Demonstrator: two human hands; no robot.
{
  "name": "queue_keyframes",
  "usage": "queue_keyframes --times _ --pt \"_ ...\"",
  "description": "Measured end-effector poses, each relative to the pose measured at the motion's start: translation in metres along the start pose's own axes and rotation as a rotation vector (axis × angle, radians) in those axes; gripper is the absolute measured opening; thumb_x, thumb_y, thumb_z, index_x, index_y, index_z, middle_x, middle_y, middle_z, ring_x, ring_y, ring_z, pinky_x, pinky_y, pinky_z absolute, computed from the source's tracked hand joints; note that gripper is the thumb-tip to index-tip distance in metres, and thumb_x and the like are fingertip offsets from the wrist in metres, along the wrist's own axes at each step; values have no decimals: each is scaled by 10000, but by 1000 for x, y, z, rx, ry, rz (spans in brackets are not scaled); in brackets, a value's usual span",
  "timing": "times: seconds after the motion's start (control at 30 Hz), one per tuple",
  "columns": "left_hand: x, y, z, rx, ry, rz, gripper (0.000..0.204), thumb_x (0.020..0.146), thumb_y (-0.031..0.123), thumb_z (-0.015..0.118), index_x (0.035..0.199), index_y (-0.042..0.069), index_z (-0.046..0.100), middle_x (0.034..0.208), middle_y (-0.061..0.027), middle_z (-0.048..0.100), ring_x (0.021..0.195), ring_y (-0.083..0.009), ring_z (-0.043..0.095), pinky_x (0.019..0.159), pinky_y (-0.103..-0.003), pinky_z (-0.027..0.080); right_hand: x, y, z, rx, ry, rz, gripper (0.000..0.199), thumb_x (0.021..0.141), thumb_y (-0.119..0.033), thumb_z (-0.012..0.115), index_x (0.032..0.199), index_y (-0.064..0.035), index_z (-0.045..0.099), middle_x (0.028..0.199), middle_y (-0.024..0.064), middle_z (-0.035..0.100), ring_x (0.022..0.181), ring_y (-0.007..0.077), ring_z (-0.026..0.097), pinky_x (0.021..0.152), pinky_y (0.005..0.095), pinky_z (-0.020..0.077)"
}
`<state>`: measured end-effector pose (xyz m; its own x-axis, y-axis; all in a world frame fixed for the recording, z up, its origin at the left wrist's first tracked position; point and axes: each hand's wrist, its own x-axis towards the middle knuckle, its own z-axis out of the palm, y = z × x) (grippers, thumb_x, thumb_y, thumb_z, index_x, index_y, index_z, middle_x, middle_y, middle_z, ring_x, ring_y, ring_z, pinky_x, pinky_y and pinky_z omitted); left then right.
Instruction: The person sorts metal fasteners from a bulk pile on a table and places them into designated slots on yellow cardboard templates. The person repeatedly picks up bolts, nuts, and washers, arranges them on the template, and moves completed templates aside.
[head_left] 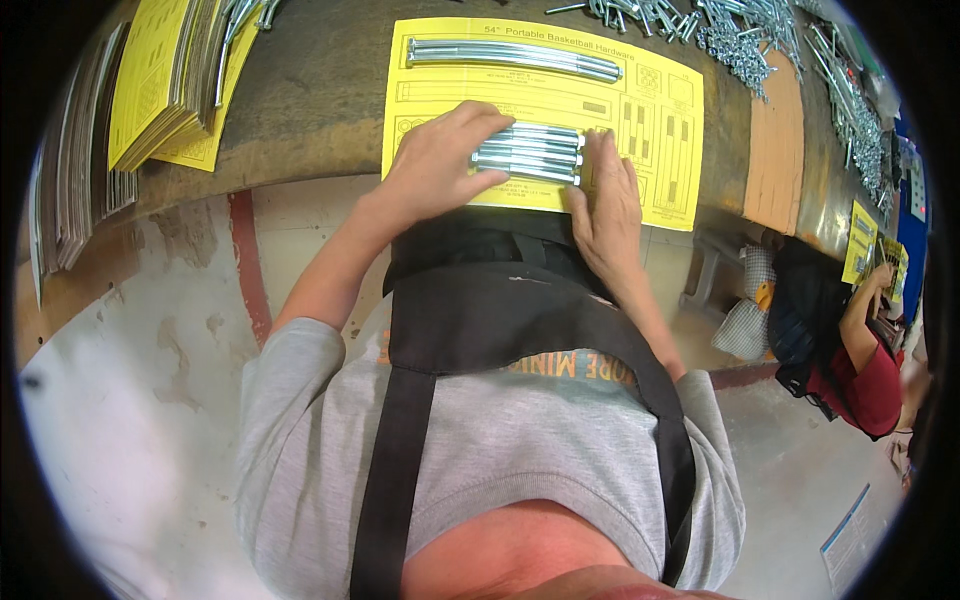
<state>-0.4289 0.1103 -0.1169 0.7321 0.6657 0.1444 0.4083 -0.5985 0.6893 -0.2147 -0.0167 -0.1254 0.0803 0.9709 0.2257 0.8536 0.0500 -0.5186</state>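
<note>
On a yellow printed hardware card (660,120) at the table's near edge lies a row of several silver hex bolts (530,153), side by side. My left hand (435,158) closes round their left ends, thumb on the near side and fingers on the far side. At the opposite ends my right hand (608,205) rests with its fingers straight and together, its thumb apart, touching or nearly touching the bolt ends. Longer silver bolts (515,60) lie across the top of the same card, away from both hands.
Stacks of yellow cards (165,80) stand at the left, with more bolts on top. Loose bolts and nuts (735,45) pile up along the far right of the table (300,110), near a strip of brown cardboard (775,150). Another person in a red sleeve (875,375) works at the far right.
</note>
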Motion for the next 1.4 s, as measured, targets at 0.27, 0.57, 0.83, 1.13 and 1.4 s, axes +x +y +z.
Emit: queue_keyframes --times 0.27,0.57,0.83,1.13,1.4 --pt "-2 0 -6 13 -10 4 564 753 234 766 1262 64 594 1255 -138 598 1128 -333 600 931 -403 495 15 11 -16 118 -69 17 844 763 -152 792 1480 -11 369 1359 179 574 1271 357 527 1093 475 376" --pt "-2 -2 -10 66 -64 20 722 720 235 799 1361 55 521 1316 -135 561 1078 -295 606 899 -379 502 27 28 -19 86 -165 -126 830 785 -225 793 1494 -83 386 1354 105 605 1282 286 539 1139 476 344" --pt "-16 3 -28 -144 -28 -182 762 700 153 820 1391 60 511 1339 -97 548 880 -197 573 810 -321 504 4 4 -13 -96 -112 -62 837 871 -220 691 1523 31 231 1519 245 359 1431 391 318 1155 555 230" --pt "-5 0 2 -23 30 2 597 764 213 770 1304 48 577 1281 -136 589 919 -279 634 812 -359 523 -5 -12 0 -184 -152 -18 763 902 -197 634 1516 40 249 1528 216 371 1452 358 308 1163 548 219" --pt "-3 2 0 30 14 -6 588 761 246 781 1287 66 593 1251 -121 602 950 -286 648 813 -370 528 17 15 -16 45 -41 -35 867 824 -227 735 1505 44 272 1453 175 490 1369 351 432 1155 507 276"
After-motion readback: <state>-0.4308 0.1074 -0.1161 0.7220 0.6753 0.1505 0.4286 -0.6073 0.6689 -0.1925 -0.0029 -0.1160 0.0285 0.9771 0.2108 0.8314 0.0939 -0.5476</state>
